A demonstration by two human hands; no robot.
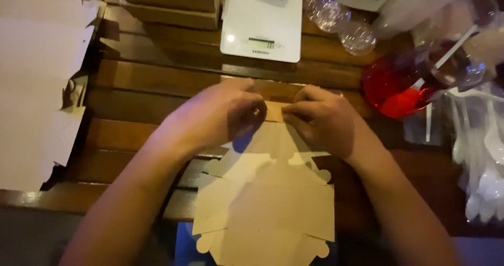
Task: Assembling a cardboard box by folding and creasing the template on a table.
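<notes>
Flat brown carton blank (268, 203) spread on slatted wooden bench (142, 95), near edge hanging past the bench front, far flap reaching up between both hands. Scalloped tabs along the blank's sides and near corners.

Left hand (220, 113) resting on the far flap from the left, fingers (254, 111) curled shut, pinching the flap's top edge. Right hand (323, 120) mirroring it from the right, fingers (294, 113) bent and closed on the same edge. Both sets of fingertips just beside each other, a narrow strip of cardboard showing between them. Both forearms coming in from the lower corners.

Behind the hands, well apart: white kitchen scale (262, 22) lying flat on the bench, small display facing the near side. Left of the scale, stacked brown boxes (168, 3). Along the left edge, pile of pale flat blanks (37, 77), overhanging the bench side. Right of the scale, clear plastic cups (341, 22) lying clustered. Farther right, clear container of red liquid (396, 87) with a white spoon handle (451, 48) sticking out at a slant. At the far right, bundle of white plastic spoons (483, 155), blurred.
</notes>
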